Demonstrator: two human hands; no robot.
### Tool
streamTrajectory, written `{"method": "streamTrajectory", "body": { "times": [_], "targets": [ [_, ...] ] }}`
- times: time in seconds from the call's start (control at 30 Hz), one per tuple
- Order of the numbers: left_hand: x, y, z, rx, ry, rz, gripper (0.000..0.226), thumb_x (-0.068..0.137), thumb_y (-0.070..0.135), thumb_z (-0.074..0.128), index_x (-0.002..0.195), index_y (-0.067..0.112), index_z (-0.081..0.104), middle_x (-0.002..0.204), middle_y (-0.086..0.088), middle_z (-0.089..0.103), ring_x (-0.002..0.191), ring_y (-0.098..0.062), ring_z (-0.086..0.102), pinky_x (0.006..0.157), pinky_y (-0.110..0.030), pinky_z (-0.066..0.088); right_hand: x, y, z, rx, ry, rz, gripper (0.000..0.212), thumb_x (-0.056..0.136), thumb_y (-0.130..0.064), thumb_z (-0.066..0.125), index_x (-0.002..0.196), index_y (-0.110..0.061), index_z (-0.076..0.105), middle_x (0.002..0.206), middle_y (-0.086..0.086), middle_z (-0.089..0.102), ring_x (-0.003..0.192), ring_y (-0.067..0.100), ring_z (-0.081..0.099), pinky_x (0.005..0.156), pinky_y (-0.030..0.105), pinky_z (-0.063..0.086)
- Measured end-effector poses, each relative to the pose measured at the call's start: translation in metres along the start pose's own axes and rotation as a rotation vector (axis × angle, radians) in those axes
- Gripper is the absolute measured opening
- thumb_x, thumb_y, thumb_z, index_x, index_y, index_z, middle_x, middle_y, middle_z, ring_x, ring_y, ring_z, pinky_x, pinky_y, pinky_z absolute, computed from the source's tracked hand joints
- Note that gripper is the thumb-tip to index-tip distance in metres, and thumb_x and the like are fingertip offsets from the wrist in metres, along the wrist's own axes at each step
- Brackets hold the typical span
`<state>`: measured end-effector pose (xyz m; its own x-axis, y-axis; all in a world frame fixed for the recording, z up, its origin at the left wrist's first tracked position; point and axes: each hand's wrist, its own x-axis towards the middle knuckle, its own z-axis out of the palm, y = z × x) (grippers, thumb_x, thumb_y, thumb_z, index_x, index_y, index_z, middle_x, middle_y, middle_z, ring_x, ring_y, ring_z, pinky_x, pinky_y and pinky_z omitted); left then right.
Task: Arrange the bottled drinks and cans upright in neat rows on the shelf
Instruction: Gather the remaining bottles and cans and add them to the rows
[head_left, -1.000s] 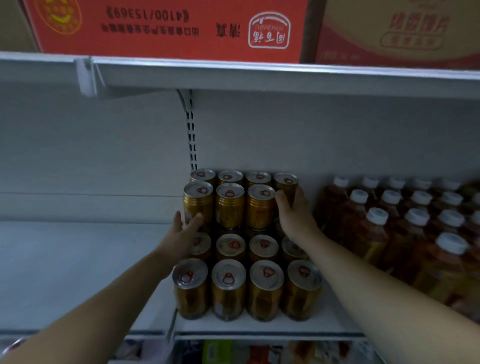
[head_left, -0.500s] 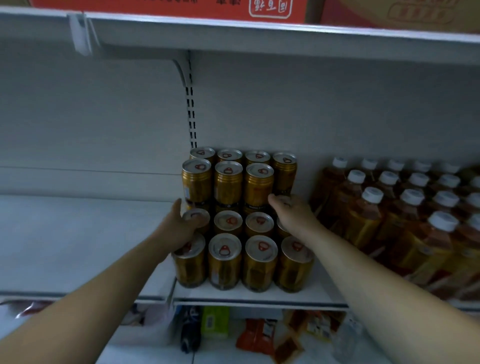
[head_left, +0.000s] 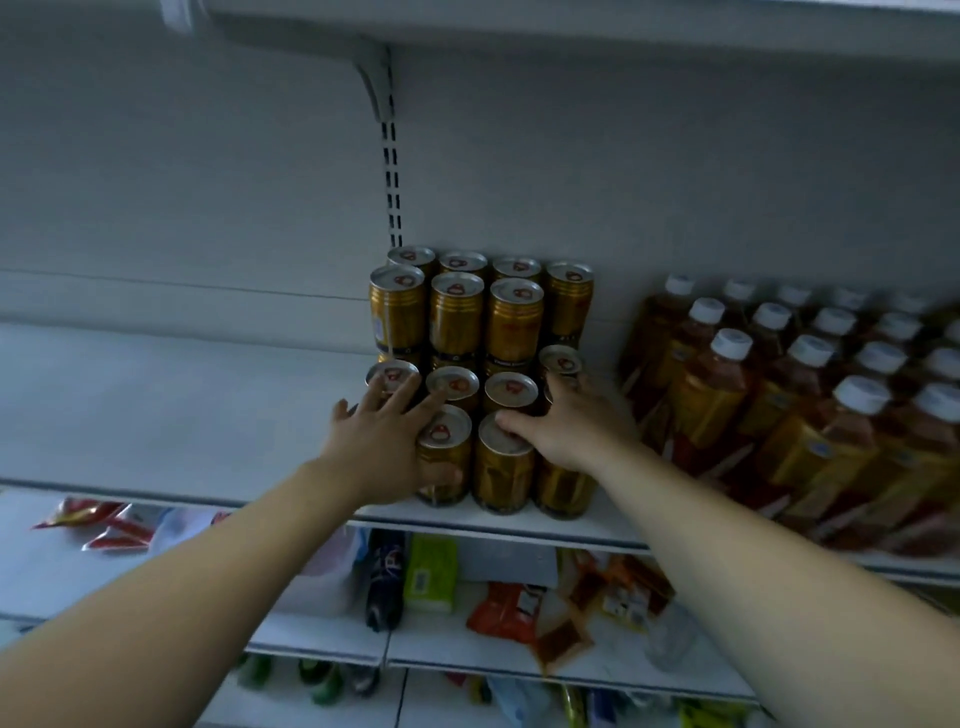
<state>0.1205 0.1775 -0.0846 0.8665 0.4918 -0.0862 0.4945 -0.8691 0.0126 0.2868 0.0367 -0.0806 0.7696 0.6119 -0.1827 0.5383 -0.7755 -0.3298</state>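
cans (head_left: 480, 322) stacked two-high on shelf (head_left: 156, 405) | left hand (head_left: 376, 449): fingers (head_left: 402, 395) spread straight, hiding front-left of cans | right hand (head_left: 574, 428): covers front-right lid, grip unclear | bottles (head_left: 727, 395): right of cans, cut off by frame edge

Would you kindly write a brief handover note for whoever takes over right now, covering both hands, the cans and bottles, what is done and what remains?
Left hand: open, fingers spread over the front-left gold cans.
Right hand: lies on the front-right can, thumb on the neighbouring can; grip unclear.
Cans stand four across, two high at the back; bottles stand in rows to their right on the same shelf.
Done: both groups upright in rows.
Left: the second-row right can looks out of line; probably nudge it level.
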Motion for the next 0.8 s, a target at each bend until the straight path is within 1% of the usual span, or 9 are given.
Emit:
{"method": "streamTrajectory", "body": {
  "times": [0.13, 0.2, 0.27, 0.33, 0.4, 0.5, 0.63, 0.73, 0.8],
  "targets": [
    [0.0, 0.001, -0.019, -0.045, -0.14, 0.0, 0.093, 0.073, 0.083, 0.038, 0.148, 0.044, -0.002, 0.16, 0.006, -0.012, 0.147, -0.027, -0.011, 0.112, -0.066, 0.0, -0.013, -0.001, -0.015, -0.2, 0.062, -0.071, 0.105, 0.07, -0.092, 0.025, 0.154, -0.03, 0.012, 0.162, 0.005, 0.009, 0.146, 0.034, 0.013, 0.115, 0.05, 0.022],
    [-0.001, 0.006, -0.032, -0.071, -0.131, 0.058, 0.079, 0.078, 0.079, 0.038, 0.146, 0.045, 0.016, 0.16, 0.009, -0.004, 0.147, -0.023, -0.008, 0.112, -0.064, 0.001, -0.029, -0.001, -0.036, -0.23, 0.142, -0.138, 0.093, 0.08, -0.083, 0.029, 0.153, -0.026, 0.018, 0.16, 0.005, 0.016, 0.145, 0.031, 0.016, 0.114, 0.048, 0.025],
    [-0.003, 0.016, -0.044, -0.097, -0.108, 0.142, 0.065, 0.083, 0.074, 0.036, 0.139, 0.042, 0.036, 0.159, 0.014, 0.001, 0.147, -0.019, -0.005, 0.114, -0.055, 0.002, -0.046, 0.005, -0.062, -0.222, 0.227, -0.178, 0.083, 0.087, -0.074, 0.035, 0.151, -0.023, 0.024, 0.159, 0.005, 0.021, 0.145, 0.028, 0.019, 0.113, 0.043, 0.026],
    [-0.001, 0.03, -0.051, -0.203, -0.066, 0.133, 0.082, 0.077, 0.079, 0.04, 0.146, 0.036, 0.028, 0.16, 0.011, 0.006, 0.147, -0.021, 0.002, 0.118, -0.049, 0.009, -0.06, 0.021, -0.09, -0.217, 0.291, -0.171, 0.079, 0.089, -0.07, 0.036, 0.149, -0.02, 0.028, 0.157, 0.006, 0.026, 0.143, 0.027, 0.023, 0.112, 0.039, 0.026],
    [0.008, 0.047, -0.056, -0.336, -0.032, 0.113, 0.095, 0.073, 0.078, 0.048, 0.15, 0.033, 0.016, 0.16, 0.005, 0.012, 0.146, -0.024, 0.013, 0.115, -0.051, 0.021, -0.066, 0.047, -0.112, -0.206, 0.338, -0.126, 0.076, 0.09, -0.069, 0.036, 0.147, -0.019, 0.034, 0.155, 0.006, 0.031, 0.14, 0.028, 0.03, 0.11, 0.038, 0.03],
    [0.017, 0.09, -0.065, -0.412, 0.011, 0.171, 0.09, 0.077, 0.068, 0.056, 0.15, 0.031, 0.018, 0.159, 0.002, 0.017, 0.144, -0.023, 0.021, 0.114, -0.047, 0.026, -0.064, 0.099, -0.138, -0.167, 0.394, -0.049, 0.071, 0.086, -0.07, 0.04, 0.136, -0.02, 0.049, 0.142, 0.006, 0.049, 0.127, 0.028, 0.046, 0.101, 0.038, 0.041],
    [0.038, 0.162, -0.075, -0.464, 0.063, 0.279, 0.084, 0.083, 0.056, 0.06, 0.15, 0.022, 0.022, 0.157, -0.001, 0.021, 0.144, -0.021, 0.022, 0.116, -0.037, 0.023, -0.052, 0.17, -0.168, -0.09, 0.383, 0.053, 0.084, 0.076, -0.081, 0.032, 0.136, -0.025, 0.047, 0.14, 0.003, 0.051, 0.12, 0.027, 0.052, 0.094, 0.039, 0.045],
    [0.062, 0.219, -0.077, -0.815, 0.092, 0.337, 0.062, 0.084, 0.049, 0.064, 0.138, 0.029, 0.04, 0.136, 0.011, 0.047, 0.127, -0.011, 0.044, 0.102, -0.03, 0.039, -0.031, 0.223, -0.188, -0.061, 0.359, 0.066, 0.087, 0.076, -0.082, 0.035, 0.14, -0.024, 0.043, 0.141, 0.004, 0.051, 0.118, 0.027, 0.053, 0.094, 0.04, 0.046],
    [0.08, 0.257, -0.078, -1.087, 0.158, 0.191, 0.051, 0.093, 0.042, 0.055, 0.139, 0.026, 0.038, 0.121, 0.017, 0.041, 0.115, -0.006, 0.045, 0.087, -0.022, 0.039, -0.013, 0.253, -0.2, -0.095, 0.324, 0.04, 0.092, 0.072, -0.087, 0.034, 0.141, -0.026, 0.041, 0.141, 0.003, 0.051, 0.118, 0.027, 0.053, 0.093, 0.04, 0.046]
  ]
}}
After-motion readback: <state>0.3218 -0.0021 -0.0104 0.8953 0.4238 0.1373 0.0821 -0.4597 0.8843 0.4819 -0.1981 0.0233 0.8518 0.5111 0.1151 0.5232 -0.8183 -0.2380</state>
